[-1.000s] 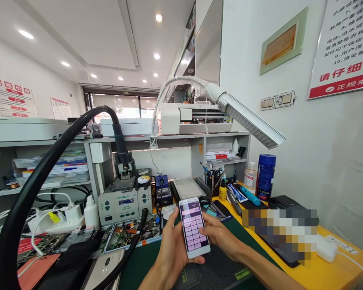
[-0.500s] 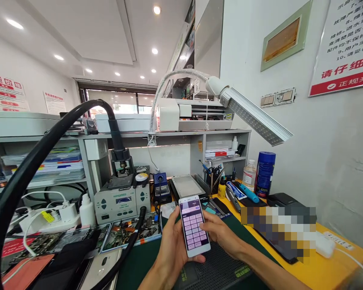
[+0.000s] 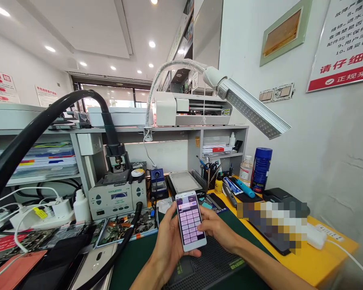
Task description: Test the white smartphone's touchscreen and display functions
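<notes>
A white smartphone [image 3: 189, 220] with a lit pink grid on its screen stands upright above the green work mat [image 3: 139, 259]. My left hand [image 3: 166, 245] wraps around the phone's back and left edge, thumb under its bottom. My right hand [image 3: 218, 231] comes in from the right, fingers curled against the phone's right edge with the thumb on the screen.
A hot-air station [image 3: 116, 197] with a thick black hose [image 3: 42, 125] stands at the left, a tray of circuit boards [image 3: 124, 227] before it. A gooseneck LED lamp [image 3: 254, 112] hangs overhead. A blue can [image 3: 261, 169], bottles and tools sit at the right on the yellow desk [image 3: 320, 266].
The view has drifted slightly, so the phone and hands sit a little further left and higher. The grip on the phone is unchanged.
</notes>
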Tool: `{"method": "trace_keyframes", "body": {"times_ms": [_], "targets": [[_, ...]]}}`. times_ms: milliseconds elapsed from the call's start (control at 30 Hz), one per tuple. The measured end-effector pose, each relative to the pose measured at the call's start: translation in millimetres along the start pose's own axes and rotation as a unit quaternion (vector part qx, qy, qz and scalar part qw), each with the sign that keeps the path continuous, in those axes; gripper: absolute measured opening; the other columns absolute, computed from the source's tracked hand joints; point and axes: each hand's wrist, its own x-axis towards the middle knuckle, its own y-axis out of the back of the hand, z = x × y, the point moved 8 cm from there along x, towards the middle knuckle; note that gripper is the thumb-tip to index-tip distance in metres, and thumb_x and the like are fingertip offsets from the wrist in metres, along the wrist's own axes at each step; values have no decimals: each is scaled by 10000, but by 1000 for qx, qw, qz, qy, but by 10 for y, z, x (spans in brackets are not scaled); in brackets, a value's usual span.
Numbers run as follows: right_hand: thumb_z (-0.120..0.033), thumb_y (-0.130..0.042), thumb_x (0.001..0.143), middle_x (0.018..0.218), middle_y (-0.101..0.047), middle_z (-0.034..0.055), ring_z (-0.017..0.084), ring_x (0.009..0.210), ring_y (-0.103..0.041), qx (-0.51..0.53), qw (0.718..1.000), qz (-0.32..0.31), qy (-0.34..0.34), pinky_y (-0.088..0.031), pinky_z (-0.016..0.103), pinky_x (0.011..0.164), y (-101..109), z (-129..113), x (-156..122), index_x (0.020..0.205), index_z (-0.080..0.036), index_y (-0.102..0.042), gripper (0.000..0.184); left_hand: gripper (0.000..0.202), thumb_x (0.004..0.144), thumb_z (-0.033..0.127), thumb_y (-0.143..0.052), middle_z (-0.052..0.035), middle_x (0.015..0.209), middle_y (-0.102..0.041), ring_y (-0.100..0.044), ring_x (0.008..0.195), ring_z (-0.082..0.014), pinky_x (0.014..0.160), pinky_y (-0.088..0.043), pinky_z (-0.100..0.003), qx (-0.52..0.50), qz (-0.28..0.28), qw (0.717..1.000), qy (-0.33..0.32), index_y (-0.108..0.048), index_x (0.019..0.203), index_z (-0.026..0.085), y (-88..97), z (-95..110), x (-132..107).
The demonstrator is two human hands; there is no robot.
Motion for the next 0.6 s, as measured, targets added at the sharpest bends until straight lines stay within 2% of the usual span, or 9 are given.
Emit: {"method": "trace_keyframes", "body": {"times_ms": [233, 367, 600], "targets": [[-99, -531, 721, 928, -676, 21, 195, 852, -601, -11, 1000, 1, 2, -452, 306, 743, -25, -34, -15, 1145, -201, -614, 444, 638, 836, 672, -467, -104, 885, -602, -592, 776, -218, 474, -545, -287, 7, 14, 1000, -5, -659, 1140, 145, 16, -7, 0], [-139, -533, 771, 964, -681, 30, 194, 838, -604, -17, 1000, -8, 4, -446, 305, 725, -20, -8, -12, 1198, -204, -594, 436, 624, 834, 661, -481, -88, 797, -588, -585, 716, -199, 455, -530, -268, 9, 15, 1000, 0, -676, 1086, 125, 24, -31, 5], [-196, -554, 819, 1054, -679, 53, 226, 906, -618, -25, 1000, -4, 1, -445, 319, 727, 16, 49, -11, 1273, -218, -556, 454, 664, 827, 680, -473, -101, 844, -619, -602, 729, -216, 438, -527, -276, 4, 18, 1000, 1, -647, 1174, 142, 32, -25, 17]]}}
